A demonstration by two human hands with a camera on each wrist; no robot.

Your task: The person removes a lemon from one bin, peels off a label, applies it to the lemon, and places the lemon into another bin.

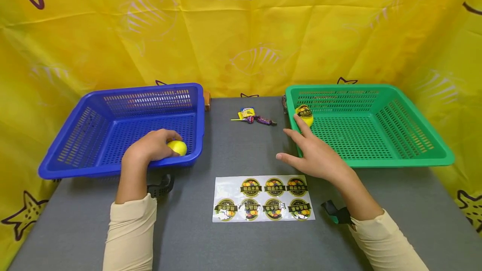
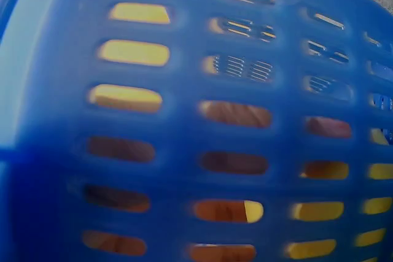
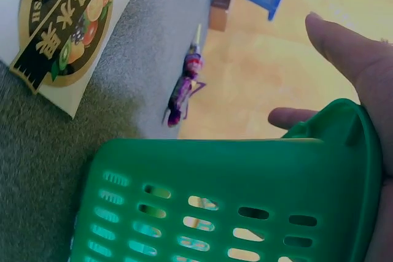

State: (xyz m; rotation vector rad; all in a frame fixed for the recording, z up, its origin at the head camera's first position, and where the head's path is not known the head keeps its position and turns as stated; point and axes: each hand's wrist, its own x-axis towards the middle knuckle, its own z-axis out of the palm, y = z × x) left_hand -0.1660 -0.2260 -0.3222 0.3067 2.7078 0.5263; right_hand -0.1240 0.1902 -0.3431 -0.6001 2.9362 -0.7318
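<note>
My left hand [image 1: 150, 147] reaches over the front rim of the blue basket [image 1: 124, 166], its fingers curled round a yellow lemon [image 1: 178, 148]. In the left wrist view the basket's slotted wall [image 2: 178, 170] covers most of the hand. My right hand [image 1: 316, 154] extends over the left rim of the green basket [image 1: 376, 163] with fingers spread and thumb apart. Just inside that basket's left wall sits another lemon [image 1: 306, 116] bearing a round black-and-gold sticker [image 1: 304, 112]. The index fingertip is close to this lemon; whether they touch I cannot tell.
A white sheet [image 1: 227, 187] with several round fruit stickers lies between my arms. Farther back are a lollipop [image 1: 248, 119], a purple-wrapped candy [image 1: 265, 121] and a yellow packet [image 1: 246, 112]. A brown box [image 1: 207, 100] stands behind the blue basket's right side. Yellow cloth [image 1: 241, 32] hangs behind.
</note>
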